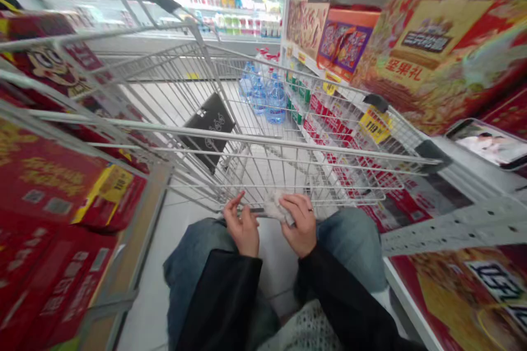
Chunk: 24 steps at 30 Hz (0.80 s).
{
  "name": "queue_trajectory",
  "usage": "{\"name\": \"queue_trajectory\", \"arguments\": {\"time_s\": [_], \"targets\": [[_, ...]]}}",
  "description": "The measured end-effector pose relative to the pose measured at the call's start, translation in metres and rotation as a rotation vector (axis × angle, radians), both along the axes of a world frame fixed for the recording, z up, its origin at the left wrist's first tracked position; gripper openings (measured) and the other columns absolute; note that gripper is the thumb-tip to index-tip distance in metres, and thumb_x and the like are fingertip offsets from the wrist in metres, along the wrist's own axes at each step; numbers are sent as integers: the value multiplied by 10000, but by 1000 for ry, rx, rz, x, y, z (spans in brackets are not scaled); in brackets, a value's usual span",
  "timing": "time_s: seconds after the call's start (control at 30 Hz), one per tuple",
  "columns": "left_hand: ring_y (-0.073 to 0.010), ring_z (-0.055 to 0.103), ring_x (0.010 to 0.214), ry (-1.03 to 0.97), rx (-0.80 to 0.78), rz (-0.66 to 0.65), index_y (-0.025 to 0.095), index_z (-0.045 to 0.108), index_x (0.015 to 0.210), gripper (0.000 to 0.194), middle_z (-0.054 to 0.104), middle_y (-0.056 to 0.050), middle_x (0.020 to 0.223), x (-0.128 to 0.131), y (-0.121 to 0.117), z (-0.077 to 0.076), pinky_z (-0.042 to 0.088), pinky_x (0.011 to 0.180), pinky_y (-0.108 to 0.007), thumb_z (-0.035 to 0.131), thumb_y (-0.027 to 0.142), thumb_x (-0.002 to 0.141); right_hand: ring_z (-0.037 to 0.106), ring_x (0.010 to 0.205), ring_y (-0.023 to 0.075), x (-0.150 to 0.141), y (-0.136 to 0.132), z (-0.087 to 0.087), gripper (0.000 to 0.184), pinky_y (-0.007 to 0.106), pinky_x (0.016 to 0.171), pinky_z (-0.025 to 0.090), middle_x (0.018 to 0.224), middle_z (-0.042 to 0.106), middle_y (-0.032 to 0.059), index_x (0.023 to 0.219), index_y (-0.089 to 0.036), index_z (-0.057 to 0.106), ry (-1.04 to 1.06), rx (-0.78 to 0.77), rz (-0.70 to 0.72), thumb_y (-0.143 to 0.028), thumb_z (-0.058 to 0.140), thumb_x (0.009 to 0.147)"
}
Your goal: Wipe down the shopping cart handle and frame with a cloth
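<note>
A wire shopping cart (255, 148) lies tipped in the aisle in front of me, its basket open towards me. My left hand (242, 225) rests at the cart's lower bar, fingers curled and pinching at it. My right hand (302, 222), with a ring on one finger, is closed on a crumpled white cloth (275, 207) pressed against the same bar. Both sleeves are black, and my knees in blue jeans show below the hands.
Red gift boxes (49, 186) fill the shelves at left, more boxes (436, 55) the right shelf. Yellow price tags (374, 123) hang on the shelf edges. Water bottles (267, 96) stand on the floor beyond the cart. A phone (489, 145) lies on the right shelf.
</note>
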<state>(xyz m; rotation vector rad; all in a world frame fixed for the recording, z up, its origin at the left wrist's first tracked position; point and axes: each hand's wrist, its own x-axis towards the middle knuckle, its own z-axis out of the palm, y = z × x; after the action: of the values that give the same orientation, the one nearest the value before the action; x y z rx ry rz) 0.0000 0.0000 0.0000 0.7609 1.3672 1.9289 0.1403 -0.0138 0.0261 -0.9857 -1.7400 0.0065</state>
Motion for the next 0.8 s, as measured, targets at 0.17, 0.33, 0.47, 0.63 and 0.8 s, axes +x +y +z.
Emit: {"name": "queue_trajectory", "arguments": {"time_s": [0.17, 0.33, 0.47, 0.63, 0.8], "targets": [[9, 380, 409, -2, -5, -7, 203, 514, 1100, 291, 649, -159, 1390, -3, -2, 1, 471, 477, -215, 629, 333, 867, 610, 1134, 276, -8, 2, -12, 547, 465, 982, 547, 1165, 722, 93, 1211, -215, 681, -1, -2, -25, 17, 572, 728], [3, 418, 444, 13, -17, -27, 197, 530, 1073, 240, 642, -170, 1405, -6, -5, 1, 494, 513, -216, 620, 324, 891, 623, 1074, 272, -9, 0, -31, 521, 450, 923, 573, 1097, 733, 85, 1167, -218, 699, -23, -35, -45, 31, 565, 730], [10, 393, 426, 19, -19, -56, 210, 524, 1079, 243, 629, -155, 1433, -9, -7, 1, 501, 517, -222, 625, 342, 902, 618, 1130, 280, -14, 0, -16, 535, 483, 984, 561, 1159, 726, 90, 1230, -233, 689, -2, 1, -26, 14, 581, 768], [6, 386, 408, 21, -19, -75, 210, 528, 1065, 236, 634, -151, 1428, -12, -8, 0, 496, 502, -231, 629, 345, 901, 606, 1154, 286, -18, 1, -10, 571, 492, 996, 566, 1189, 724, 92, 1268, -236, 676, -12, 43, -3, 18, 575, 767], [-4, 385, 421, 7, -12, -85, 205, 533, 1048, 240, 663, -162, 1387, -16, -9, 0, 502, 521, -235, 648, 349, 893, 612, 1104, 282, -19, -1, -32, 585, 456, 913, 602, 1120, 735, 96, 1238, -215, 689, -109, 32, 4, 38, 544, 730]]}}
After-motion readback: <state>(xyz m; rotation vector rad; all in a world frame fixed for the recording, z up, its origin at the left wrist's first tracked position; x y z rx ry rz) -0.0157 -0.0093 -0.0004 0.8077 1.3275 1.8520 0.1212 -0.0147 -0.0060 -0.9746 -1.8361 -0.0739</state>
